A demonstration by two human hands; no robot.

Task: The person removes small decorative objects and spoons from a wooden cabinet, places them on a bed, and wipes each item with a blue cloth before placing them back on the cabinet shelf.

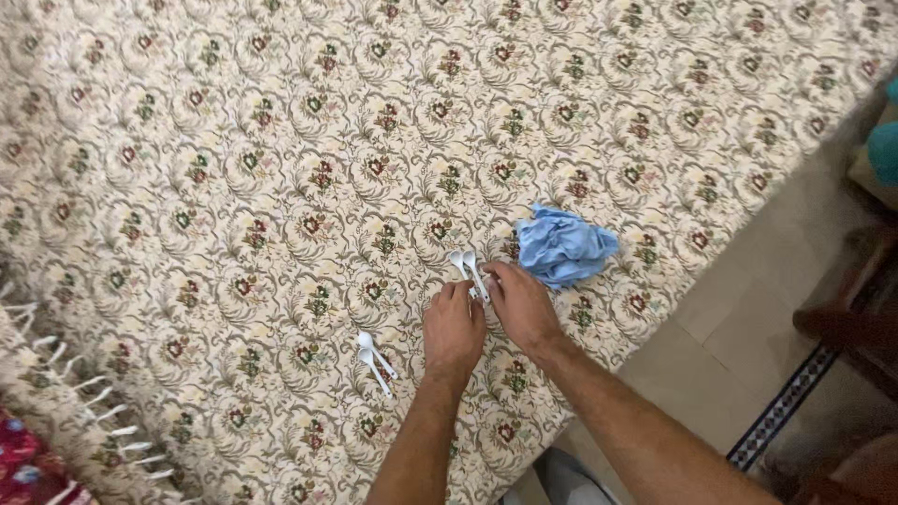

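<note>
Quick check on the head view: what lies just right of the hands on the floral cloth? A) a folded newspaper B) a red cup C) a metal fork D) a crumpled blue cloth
D: a crumpled blue cloth lies on the floral cloth just right of the right hand, which with the left hand is at a pair of white plastic spoons.

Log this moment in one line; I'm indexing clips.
left hand: on spoons | right hand: on spoons | other spoons: apart, left | blue cloth: beside | rug: underneath
</note>
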